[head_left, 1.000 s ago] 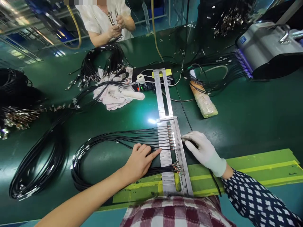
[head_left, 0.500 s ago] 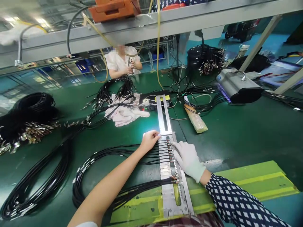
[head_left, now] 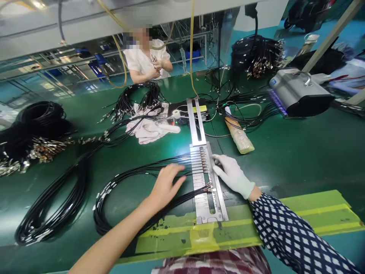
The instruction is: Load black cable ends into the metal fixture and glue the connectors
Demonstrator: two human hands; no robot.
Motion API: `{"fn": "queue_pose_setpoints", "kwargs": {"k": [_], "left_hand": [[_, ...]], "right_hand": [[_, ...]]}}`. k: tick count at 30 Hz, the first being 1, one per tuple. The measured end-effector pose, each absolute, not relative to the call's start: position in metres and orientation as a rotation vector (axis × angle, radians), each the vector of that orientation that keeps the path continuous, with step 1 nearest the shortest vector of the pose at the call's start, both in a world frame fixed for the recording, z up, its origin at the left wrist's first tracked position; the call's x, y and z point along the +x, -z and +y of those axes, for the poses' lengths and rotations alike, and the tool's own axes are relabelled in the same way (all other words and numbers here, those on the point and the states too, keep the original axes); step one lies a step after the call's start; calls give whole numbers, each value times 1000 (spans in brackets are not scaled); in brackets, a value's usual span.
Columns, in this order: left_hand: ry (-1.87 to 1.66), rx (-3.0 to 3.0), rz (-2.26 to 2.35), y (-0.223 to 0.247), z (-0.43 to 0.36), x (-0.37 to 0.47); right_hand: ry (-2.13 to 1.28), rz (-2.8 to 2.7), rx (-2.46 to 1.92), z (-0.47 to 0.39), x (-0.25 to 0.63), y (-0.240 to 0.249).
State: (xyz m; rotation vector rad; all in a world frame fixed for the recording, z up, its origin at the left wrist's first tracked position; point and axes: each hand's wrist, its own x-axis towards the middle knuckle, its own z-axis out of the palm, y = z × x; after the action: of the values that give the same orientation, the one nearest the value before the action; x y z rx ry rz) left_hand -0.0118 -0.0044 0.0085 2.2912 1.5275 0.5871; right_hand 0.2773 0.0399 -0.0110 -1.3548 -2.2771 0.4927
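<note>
A long metal fixture (head_left: 203, 205) lies on the green table, with several black cables (head_left: 171, 161) laid side by side across its upper part, their metal ends in a row. A separate bunch of cables (head_left: 186, 196) crosses it lower down. My bare left hand (head_left: 169, 185) is just left of the fixture, over the cables, fingers apart and holding nothing. Gloved in white, my right hand (head_left: 230, 173) rests at the fixture's right edge, its fingers bent together against the rail; whatever is between the fingertips is too small to make out.
Coiled black cables (head_left: 51, 213) lie at the left. Beyond the fixture are a pink cloth (head_left: 145, 131), a wrapped bundle (head_left: 239, 137) and a grey device (head_left: 302, 93). Yellow-green tape (head_left: 316, 213) covers the front edge. A person (head_left: 148, 61) sits across the table.
The fixture has shifted away from me on the table. My left hand has left the fixture's end plate, moved back toward me and opened. My right hand has slid to the rail's outer edge.
</note>
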Motion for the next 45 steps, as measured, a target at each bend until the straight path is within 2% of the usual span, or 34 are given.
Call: {"fn": "queue_pose_setpoints", "kwargs": {"k": [3,6,9,14,18,24,32,38,41,45], "left_hand": [[-488,2384,1697,7,-92,-62],[-416,2397,1963,24,-138,-104],[-333,2430,1842,30,-126,-134],[-179,2644,1391,19,-38,-164],[-218,2671,1200,9,6,-127],[-348,2234,1201,6,-23,-39],[-529,1691,1268,-4,-36,-51],[-496,2158,1473,-5,-18,-32],[-448,2356,1384,4,-15,-12],[-538,2305,1230,9,-5,1]], "right_hand": [[-633,-2199,-1270,35,287,12],[-691,-2149,-1286,38,285,14],[-701,-2138,-1319,40,281,14],[-689,-2112,-1335,38,279,11],[-674,-2114,-1348,38,279,9],[-637,-2135,-1353,38,279,10],[-679,-2150,-1325,41,283,13],[-722,-2142,-1326,40,284,11],[-735,-2130,-1341,40,284,11],[-728,-2125,-1348,40,285,13]]}}
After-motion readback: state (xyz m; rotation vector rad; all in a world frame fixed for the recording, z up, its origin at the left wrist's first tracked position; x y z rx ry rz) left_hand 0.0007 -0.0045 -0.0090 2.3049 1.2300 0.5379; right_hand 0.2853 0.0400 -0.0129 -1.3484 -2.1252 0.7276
